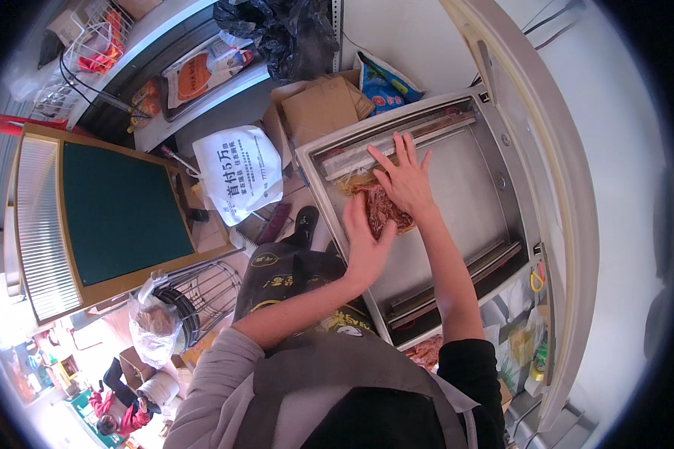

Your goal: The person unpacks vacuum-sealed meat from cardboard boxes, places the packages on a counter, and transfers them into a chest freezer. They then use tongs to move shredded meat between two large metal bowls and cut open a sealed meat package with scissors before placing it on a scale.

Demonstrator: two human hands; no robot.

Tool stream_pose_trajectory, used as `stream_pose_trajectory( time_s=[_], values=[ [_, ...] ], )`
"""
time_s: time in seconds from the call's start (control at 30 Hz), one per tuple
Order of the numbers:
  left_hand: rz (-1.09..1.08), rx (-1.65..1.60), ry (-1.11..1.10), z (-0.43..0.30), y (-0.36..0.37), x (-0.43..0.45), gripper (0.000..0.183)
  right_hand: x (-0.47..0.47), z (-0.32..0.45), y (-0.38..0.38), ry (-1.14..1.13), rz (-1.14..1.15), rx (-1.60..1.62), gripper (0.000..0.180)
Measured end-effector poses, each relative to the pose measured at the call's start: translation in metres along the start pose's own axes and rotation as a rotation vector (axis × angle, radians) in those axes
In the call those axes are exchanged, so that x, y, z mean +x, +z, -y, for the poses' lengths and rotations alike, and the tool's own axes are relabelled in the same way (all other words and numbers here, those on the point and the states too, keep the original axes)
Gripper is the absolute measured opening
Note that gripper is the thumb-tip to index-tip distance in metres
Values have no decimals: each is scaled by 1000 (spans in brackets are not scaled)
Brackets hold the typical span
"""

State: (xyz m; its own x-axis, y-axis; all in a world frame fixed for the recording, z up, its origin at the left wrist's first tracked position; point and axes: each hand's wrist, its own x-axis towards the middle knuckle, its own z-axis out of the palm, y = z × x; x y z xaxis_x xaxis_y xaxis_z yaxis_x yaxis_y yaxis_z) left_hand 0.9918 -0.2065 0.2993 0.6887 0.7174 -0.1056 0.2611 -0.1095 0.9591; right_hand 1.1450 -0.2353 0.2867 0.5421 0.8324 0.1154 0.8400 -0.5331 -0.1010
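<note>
A clear plastic bag of reddish-brown shredded food (383, 209) lies in the steel chamber of a vacuum sealer (460, 174), its open end towards the sealing bar (359, 163). My left hand (367, 241) rests at the bag's near left side, fingers and thumb spread over its edge. Spread flat, my right hand (407, 182) presses on the bag's upper part, its fingertips reaching the sealing bar. A second bar (455, 286) runs along the opposite side of the chamber. The curved lid (573, 196) stands raised on the right.
Cardboard boxes (320, 109) and a blue printed bag (387, 84) stand behind the machine. A white printed bag (241, 171) is at the left, near a green-topped cabinet (123, 213). More reddish food (426, 353) lies beside the machine. A person (118, 412) sits far off at lower left.
</note>
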Motion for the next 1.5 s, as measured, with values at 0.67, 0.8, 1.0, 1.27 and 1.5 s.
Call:
stream_pose_trajectory(
  time_s=[0.67, 0.8, 1.0, 1.27, 1.5],
  values=[
    [139, 1071, 509, 1, -41, 69, 77, 47, -27, -14, 30, -241, 328, 61],
    [153, 891, 562, 7, -53, 76, 66, 61, -36, -25, -78, -184, 116, 57],
    [193, 763, 532, 11, -71, 77, 55, 57, -44, -18, -158, -155, 85, 47],
    [209, 995, 580, 9, -83, 58, 59, 60, -46, -20, -119, -183, 129, 50],
    [217, 1074, 568, 7, -75, 41, 64, 63, -44, -26, -154, -195, 122, 52]
  ],
)
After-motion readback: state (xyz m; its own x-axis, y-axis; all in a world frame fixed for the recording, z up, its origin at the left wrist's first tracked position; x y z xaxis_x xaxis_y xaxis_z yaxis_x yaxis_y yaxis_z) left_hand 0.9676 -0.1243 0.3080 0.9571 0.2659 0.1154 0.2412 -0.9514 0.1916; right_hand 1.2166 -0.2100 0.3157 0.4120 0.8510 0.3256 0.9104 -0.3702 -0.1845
